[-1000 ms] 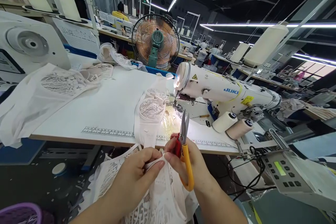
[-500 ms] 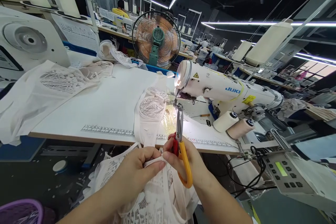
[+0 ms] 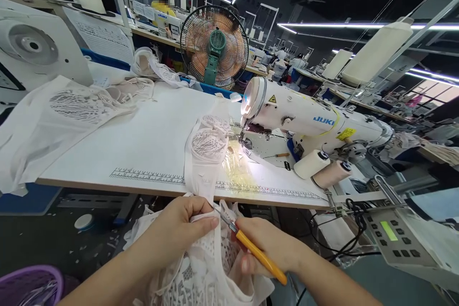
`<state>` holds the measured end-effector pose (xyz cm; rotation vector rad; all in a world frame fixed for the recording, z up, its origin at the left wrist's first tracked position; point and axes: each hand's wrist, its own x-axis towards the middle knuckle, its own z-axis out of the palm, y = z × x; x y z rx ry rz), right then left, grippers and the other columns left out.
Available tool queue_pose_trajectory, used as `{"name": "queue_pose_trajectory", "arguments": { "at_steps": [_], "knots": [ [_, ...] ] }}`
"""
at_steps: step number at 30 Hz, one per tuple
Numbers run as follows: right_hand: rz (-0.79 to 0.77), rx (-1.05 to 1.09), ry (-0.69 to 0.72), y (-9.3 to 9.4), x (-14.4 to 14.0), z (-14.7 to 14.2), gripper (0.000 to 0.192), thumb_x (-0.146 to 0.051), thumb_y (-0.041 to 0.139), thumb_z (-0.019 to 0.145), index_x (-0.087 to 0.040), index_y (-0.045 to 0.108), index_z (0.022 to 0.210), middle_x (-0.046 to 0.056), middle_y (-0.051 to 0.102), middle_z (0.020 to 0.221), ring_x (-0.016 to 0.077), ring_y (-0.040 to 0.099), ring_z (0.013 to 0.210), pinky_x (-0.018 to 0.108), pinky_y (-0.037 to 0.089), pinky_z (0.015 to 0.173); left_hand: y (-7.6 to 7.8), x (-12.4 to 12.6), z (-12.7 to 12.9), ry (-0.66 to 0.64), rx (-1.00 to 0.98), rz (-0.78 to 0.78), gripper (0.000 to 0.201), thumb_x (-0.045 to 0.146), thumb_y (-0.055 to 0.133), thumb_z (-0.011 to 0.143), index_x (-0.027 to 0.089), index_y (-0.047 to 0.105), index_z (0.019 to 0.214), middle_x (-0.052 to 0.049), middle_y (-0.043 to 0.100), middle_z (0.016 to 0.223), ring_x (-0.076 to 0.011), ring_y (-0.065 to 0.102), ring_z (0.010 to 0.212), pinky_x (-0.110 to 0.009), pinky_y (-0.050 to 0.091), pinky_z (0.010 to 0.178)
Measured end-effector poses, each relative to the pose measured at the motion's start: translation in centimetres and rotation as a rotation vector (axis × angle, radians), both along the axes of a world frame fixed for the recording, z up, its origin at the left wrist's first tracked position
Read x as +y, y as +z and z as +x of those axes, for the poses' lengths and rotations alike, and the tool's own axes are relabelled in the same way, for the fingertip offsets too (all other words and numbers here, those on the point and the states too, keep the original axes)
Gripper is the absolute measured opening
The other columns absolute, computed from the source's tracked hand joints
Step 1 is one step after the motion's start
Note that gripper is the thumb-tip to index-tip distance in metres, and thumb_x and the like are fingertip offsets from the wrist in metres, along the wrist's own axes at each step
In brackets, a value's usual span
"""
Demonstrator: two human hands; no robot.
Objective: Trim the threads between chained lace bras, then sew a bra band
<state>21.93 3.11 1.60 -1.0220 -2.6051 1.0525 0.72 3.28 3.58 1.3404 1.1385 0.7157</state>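
My left hand (image 3: 191,222) pinches the edge of a white lace bra (image 3: 193,267) just in front of the table edge. In my right hand (image 3: 265,244) is a pair of scissors (image 3: 256,253) with orange handles, its blades pointing up and left at the fabric beside my left fingertips. Whether the blades are open or closed on the fabric I cannot make out. Most of the lace garment hangs below my hands. Another white lace piece (image 3: 208,146) lies on the white table (image 3: 154,138), reaching from the sewing machine (image 3: 287,105) toward my hands.
More white lace garments (image 3: 79,110) lie at the table's left. Two thread cones (image 3: 311,164) rest at the right, above a control box (image 3: 398,236). A green fan (image 3: 215,48) stands behind the table. At the lower left is a purple basket (image 3: 53,272). People work farther back.
The scissors have swung from pointing upright to lying slanted, with their tips now at the fabric by my left fingers. My right hand has let go of the fabric edge and moved right.
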Motion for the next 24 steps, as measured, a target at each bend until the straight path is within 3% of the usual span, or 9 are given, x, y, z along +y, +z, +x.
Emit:
{"name": "queue_pose_trajectory", "arguments": {
  "at_steps": [9,16,21,24],
  "knots": [
    [0.016,-0.103,-0.069,-0.1,0.1,-0.3,0.048,-0.068,0.041,0.069,-0.02,0.034,0.067,-0.003,0.039,0.061,0.0097,0.03,0.051,0.023,0.026,0.048,-0.2,0.0,-0.5,0.033,-0.121,-0.161,0.024,0.035,0.062,0.061,0.016,0.05,0.053,0.006,0.043,0.05,-0.0087,0.033,0.049,-0.021,0.025,0.048],
    [-0.038,-0.029,-0.185,-1.0,-0.5,-0.9,0.048,-0.065,0.044,0.069,-0.02,0.033,0.06,-0.003,0.037,0.055,0.0093,0.029,0.049,0.024,0.022,0.046,-0.3,0.3,-0.6,-0.002,-0.139,-0.198,0.029,0.039,0.062,0.061,0.017,0.044,0.051,0.008,0.036,0.048,-0.0079,0.028,0.048,-0.021,0.021,0.049],
    [-0.107,0.048,-0.299,-2.5,-0.5,-1.1,0.045,-0.06,0.047,0.07,-0.02,0.031,0.055,-0.004,0.032,0.05,0.0088,0.028,0.046,0.024,0.022,0.044,-0.2,0.3,-0.8,0.023,-0.104,-0.138,0.031,0.037,0.061,0.063,0.018,0.042,0.049,0.008,0.032,0.048,-0.0075,0.025,0.048,-0.021,0.02,0.048],
    [-0.072,0.195,-0.356,-1.8,-0.3,-0.8,0.042,-0.056,0.048,0.072,-0.02,0.033,0.058,-0.004,0.034,0.053,0.0087,0.028,0.048,0.023,0.024,0.044,-0.1,0.0,-1.1,0.052,-0.06,-0.088,0.031,0.041,0.059,0.065,0.017,0.045,0.051,0.007,0.035,0.049,-0.008,0.028,0.048,-0.021,0.023,0.047]
  ]
}}
